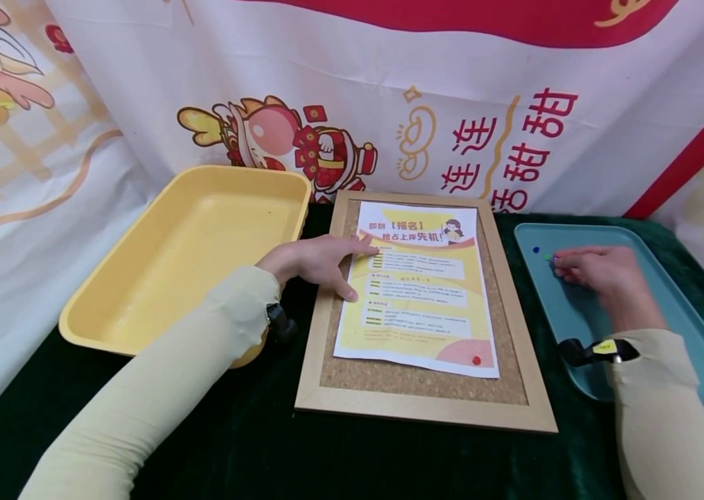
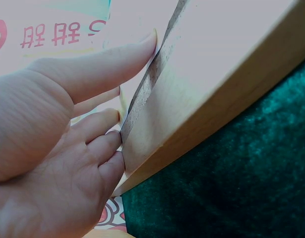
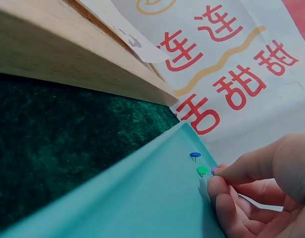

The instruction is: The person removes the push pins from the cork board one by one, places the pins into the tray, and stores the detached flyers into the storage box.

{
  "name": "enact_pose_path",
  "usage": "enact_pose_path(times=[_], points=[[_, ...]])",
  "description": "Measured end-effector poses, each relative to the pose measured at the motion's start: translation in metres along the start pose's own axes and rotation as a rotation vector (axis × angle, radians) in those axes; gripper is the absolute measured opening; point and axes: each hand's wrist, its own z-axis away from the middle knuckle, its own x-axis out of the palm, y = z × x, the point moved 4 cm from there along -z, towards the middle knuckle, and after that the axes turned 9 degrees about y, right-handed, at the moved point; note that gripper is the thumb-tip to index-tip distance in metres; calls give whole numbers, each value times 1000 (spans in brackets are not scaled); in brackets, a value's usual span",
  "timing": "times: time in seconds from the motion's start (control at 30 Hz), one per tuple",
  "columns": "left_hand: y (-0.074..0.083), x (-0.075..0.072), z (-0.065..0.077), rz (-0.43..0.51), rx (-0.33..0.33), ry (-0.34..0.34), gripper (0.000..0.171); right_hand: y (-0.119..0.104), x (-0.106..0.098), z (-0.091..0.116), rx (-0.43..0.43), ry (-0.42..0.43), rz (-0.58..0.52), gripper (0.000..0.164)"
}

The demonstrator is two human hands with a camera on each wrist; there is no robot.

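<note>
My left hand [image 1: 321, 260] lies with fingers spread over the left edge of a yellow printed sheet [image 1: 414, 278], thumb and fingertips touching the paper. The sheet sits on a wood-framed cork board [image 1: 421, 389]. A red thumbtack [image 1: 476, 360] is in its lower right corner. Over the blue tray [image 1: 596, 375], my right hand [image 1: 605, 278] pinches a purple thumbtack [image 3: 213, 171] between thumb and index finger, which hide most of it. Right beside it are a green thumbtack [image 3: 202, 171] and a blue thumbtack [image 3: 195, 155], both in the tray near its far left corner.
A large yellow tray [image 1: 183, 243] stands left of the board, partly behind my left forearm. Dark green velvet cloth [image 1: 252, 444] covers the table. Behind everything hangs a white and red printed fabric [image 1: 339, 55].
</note>
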Motion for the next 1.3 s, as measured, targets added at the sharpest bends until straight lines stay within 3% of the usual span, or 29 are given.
enact_pose_path(times=[0.73, 1.3], points=[[-2, -3, 3, -10, -10, 11, 93, -1, 3, -3, -60, -28, 75, 55], [-1, 0, 0, 1, 19, -3, 92, 4, 3, -1, -43, -14, 91, 53]])
